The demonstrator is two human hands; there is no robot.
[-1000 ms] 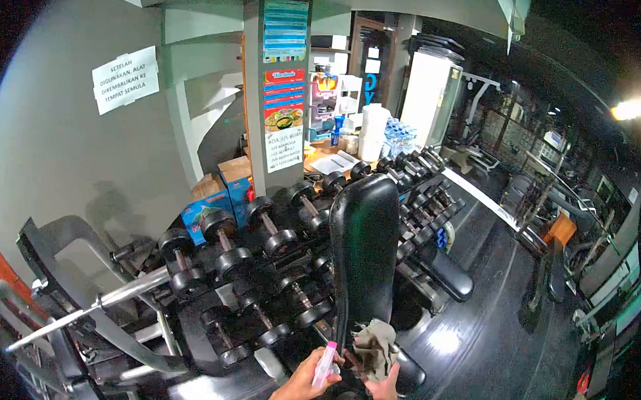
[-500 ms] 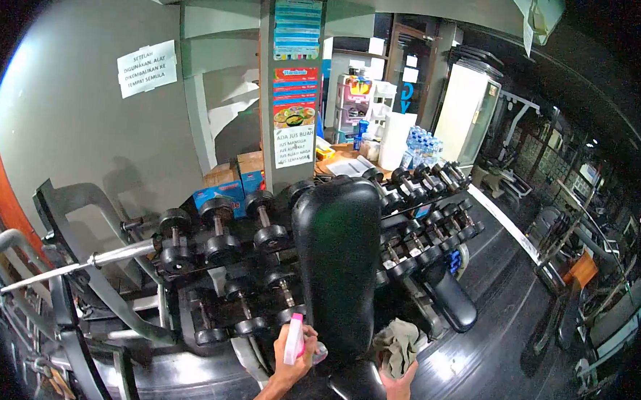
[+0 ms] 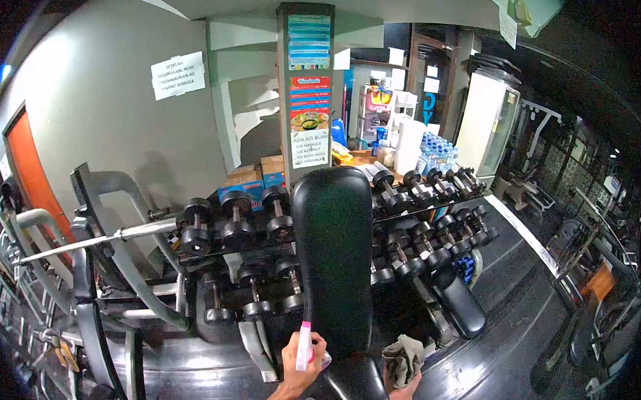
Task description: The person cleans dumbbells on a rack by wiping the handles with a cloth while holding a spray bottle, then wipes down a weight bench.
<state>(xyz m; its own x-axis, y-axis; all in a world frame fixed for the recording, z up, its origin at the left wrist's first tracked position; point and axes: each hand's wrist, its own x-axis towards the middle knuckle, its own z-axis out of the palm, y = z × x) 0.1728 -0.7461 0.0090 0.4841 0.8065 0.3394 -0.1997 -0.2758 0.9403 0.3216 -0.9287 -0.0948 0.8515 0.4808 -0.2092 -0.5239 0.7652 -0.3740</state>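
My left hand is wrapped round a spray bottle with a pink and white top, just in front of the lower left edge of a black padded backrest. A crumpled grey-green cloth is in my right hand, to the right of the black seat pad. The backrest stands upright between and beyond my hands. Neither the bottle nor the cloth visibly touches the backrest. Most of the bottle's body is hidden by my left hand.
Behind the bench, a two-level rack holds several dumbbells. A machine frame with a bar is at the left. Another black pad lies at the right. Farther back are a pillar, bottled water and a fridge.
The view has shifted, so the rack and pillar appear farther right. The backrest stays near the middle. Both hands still hold the bottle and the cloth, and the cloth looks more bunched.
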